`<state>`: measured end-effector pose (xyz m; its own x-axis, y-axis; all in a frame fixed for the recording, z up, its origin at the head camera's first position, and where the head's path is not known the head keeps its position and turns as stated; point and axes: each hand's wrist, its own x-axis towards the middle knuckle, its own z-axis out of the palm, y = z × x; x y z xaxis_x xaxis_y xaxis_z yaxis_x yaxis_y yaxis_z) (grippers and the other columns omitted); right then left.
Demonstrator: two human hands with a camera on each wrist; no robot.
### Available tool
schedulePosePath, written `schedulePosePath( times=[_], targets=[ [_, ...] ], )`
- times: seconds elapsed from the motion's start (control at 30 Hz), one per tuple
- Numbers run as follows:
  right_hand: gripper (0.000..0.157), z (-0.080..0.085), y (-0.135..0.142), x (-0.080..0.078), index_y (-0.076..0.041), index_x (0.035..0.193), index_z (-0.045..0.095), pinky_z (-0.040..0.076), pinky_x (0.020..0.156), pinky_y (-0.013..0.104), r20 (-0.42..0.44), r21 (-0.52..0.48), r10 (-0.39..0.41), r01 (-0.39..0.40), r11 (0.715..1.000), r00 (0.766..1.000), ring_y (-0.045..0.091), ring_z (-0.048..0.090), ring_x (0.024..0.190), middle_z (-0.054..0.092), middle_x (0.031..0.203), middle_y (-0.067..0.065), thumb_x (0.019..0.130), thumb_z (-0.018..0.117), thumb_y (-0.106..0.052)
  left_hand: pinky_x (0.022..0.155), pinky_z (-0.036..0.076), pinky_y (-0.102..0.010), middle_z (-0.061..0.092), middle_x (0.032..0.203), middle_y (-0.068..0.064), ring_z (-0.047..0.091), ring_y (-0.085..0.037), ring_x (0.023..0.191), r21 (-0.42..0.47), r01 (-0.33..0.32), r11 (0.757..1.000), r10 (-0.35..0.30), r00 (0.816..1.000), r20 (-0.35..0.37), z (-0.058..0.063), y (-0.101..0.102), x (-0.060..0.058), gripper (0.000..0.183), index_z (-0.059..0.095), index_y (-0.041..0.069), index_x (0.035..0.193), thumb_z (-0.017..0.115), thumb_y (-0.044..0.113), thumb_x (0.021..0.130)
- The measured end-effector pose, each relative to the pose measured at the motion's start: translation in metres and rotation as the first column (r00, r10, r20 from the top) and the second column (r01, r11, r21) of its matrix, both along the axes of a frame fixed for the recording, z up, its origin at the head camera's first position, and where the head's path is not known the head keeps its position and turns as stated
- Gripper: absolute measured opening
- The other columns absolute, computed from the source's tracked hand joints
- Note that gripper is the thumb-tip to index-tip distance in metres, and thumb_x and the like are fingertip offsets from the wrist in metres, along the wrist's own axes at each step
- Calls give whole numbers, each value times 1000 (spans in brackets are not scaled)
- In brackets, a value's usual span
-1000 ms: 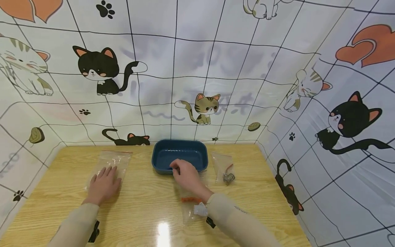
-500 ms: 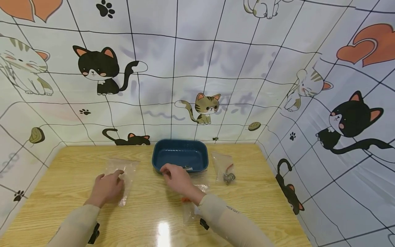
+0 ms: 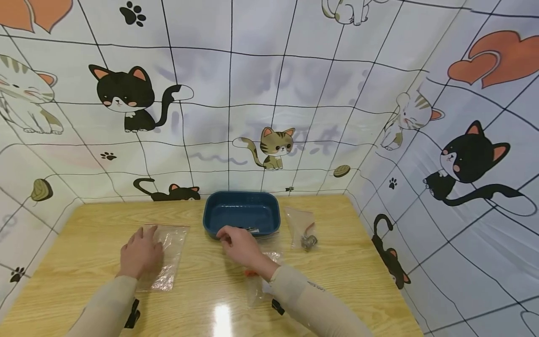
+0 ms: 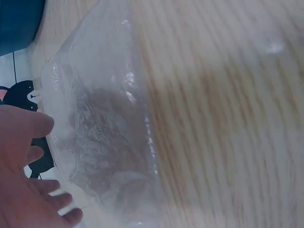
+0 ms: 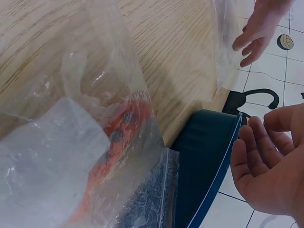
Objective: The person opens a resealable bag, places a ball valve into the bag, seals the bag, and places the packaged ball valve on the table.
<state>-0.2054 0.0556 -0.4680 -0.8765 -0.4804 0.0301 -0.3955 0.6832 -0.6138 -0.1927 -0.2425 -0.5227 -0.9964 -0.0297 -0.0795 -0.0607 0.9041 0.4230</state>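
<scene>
And the clear bag has slid nearer the person, the left hand now over its left side! The right hand has drifted left along the front rim of the blue tray, leaving small items in view

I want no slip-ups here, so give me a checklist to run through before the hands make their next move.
1. Blue tub upright on the table: ok.
2. Right hand at the tub's front edge: ok.
3. Left hand at the left bag: ok; whether it presses on the plastic, cannot tell.
4. Middle bag in clear view from above: not ok; the right forearm covers part of it.
5. Right bag, with its grey lump, clear of both hands: ok.
6. Tub's contents identified: cannot tell; the pieces are too small.
</scene>
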Motion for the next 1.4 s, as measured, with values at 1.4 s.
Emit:
schedulePosePath(
  times=[1.4],
  targets=[
    [20,-1,1,7,-18,115,65,48,72,19,59,-10,7,-7,1000,998,5,60,86,70,104,-2,97,56,-12,70,47,-43,66,94,-12,58,-25,81,171,93,981,-82,994,-71,6,17,-9,49,58,-1,126,56,3,77]
  ],
)
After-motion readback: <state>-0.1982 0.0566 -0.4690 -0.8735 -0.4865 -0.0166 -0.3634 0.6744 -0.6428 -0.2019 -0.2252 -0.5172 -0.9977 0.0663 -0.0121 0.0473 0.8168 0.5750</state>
